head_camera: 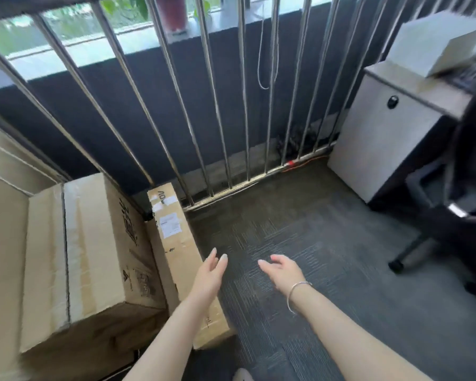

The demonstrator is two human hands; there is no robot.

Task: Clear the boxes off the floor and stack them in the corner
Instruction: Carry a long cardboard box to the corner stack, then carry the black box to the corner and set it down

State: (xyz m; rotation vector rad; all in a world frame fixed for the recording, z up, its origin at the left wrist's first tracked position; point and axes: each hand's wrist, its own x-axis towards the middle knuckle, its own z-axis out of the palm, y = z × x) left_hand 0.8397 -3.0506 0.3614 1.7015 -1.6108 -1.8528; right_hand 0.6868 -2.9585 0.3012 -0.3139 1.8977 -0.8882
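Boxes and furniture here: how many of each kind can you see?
Cardboard boxes: 3 (a big box stacked on a lower box, and a long box beside them)
White boxes: 1 (white box on the cabinet)
Cabinets: 1 (cabinet)
Chairs: 1 (chair)
Total: 6

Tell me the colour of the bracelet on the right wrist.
Silver; the bracelet is a thin metallic band, seen clearly in the head view, just behind the open right hand.
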